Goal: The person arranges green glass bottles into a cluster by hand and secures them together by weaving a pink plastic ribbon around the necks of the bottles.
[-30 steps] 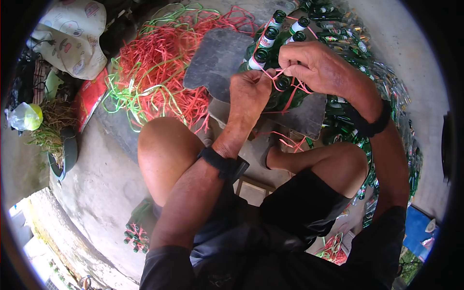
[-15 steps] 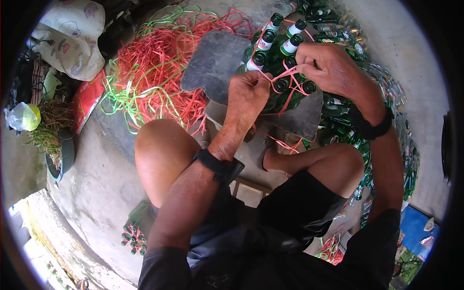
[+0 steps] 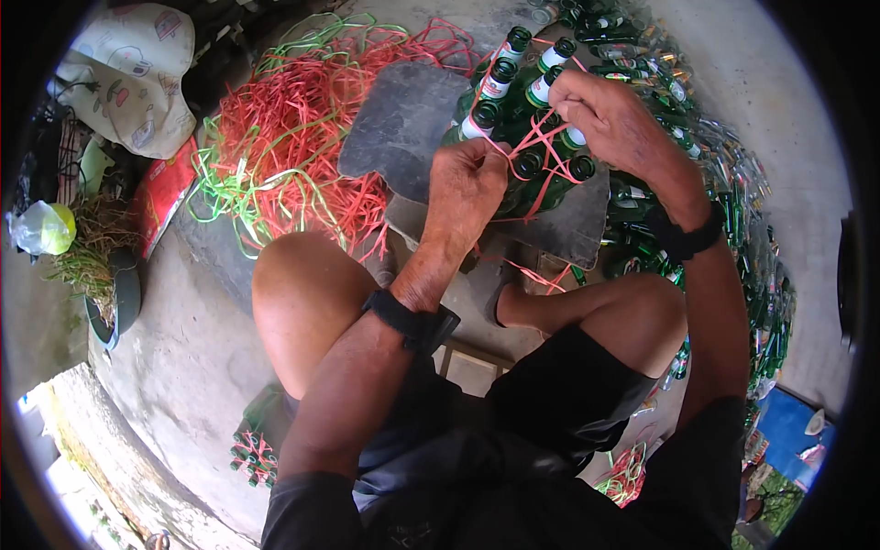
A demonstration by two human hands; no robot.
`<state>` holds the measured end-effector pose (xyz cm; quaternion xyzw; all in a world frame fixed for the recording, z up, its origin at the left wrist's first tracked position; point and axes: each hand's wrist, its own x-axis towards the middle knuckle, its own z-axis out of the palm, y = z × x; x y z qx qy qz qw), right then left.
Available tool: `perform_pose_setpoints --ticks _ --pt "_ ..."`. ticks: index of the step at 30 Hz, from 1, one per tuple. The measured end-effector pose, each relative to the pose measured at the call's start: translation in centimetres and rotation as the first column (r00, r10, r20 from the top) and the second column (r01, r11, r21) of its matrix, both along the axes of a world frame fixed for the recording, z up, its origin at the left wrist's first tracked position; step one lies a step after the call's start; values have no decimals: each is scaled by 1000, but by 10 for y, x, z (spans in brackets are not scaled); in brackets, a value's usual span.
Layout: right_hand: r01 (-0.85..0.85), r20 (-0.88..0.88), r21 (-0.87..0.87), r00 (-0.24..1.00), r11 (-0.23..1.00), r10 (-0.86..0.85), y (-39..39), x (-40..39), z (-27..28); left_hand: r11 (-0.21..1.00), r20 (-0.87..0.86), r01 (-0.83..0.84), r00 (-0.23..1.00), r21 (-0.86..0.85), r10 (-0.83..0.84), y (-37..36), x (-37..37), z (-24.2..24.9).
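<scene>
Several green glass bottles [image 3: 495, 87] with white neck labels stand close together on a dark stone slab [image 3: 394, 128]. Pink plastic strapping [image 3: 541, 137] runs around and across their necks. My left hand [image 3: 467, 188] pinches the strapping at the near left side of the bunch. At the right side, my right hand [image 3: 610, 119] is closed on the strapping beside the bottle necks, its fingertips partly hidden. The strands cross between my two hands.
A tangled heap of red and green strapping [image 3: 293, 137] lies left of the slab. Many loose green bottles [image 3: 632, 197] cover the floor at the right. Another tied bottle bundle [image 3: 252, 454] stands at lower left. A potted plant [image 3: 96, 261] is at far left.
My right hand has shifted slightly left and up, with its fingers nearer the upper bottle necks. My left hand stays almost in place, still pinching the strapping.
</scene>
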<state>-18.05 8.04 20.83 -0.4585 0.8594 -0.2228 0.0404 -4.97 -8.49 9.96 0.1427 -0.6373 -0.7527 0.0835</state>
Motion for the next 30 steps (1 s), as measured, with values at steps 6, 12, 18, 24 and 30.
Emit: perform_pose_setpoints --ticks 6,12,18,24,30 --pt "76 102 6 992 997 -76 -2 -8 -10 1000 -1 3 1000 15 -3 1 1 2" --pt "121 56 30 991 992 -122 -2 -17 -27 1000 -15 -14 1000 15 14 2 -1 -3" --pt "86 -11 106 996 991 -85 -9 -14 -18 998 13 -55 998 -4 55 3 -3 -6" --pt "93 294 248 941 964 -166 -13 -22 -9 998 94 -42 994 -57 47 -8 0 0" --pt "40 374 187 921 981 -109 -11 -21 -6 999 130 -51 990 -17 53 -22 7 2"
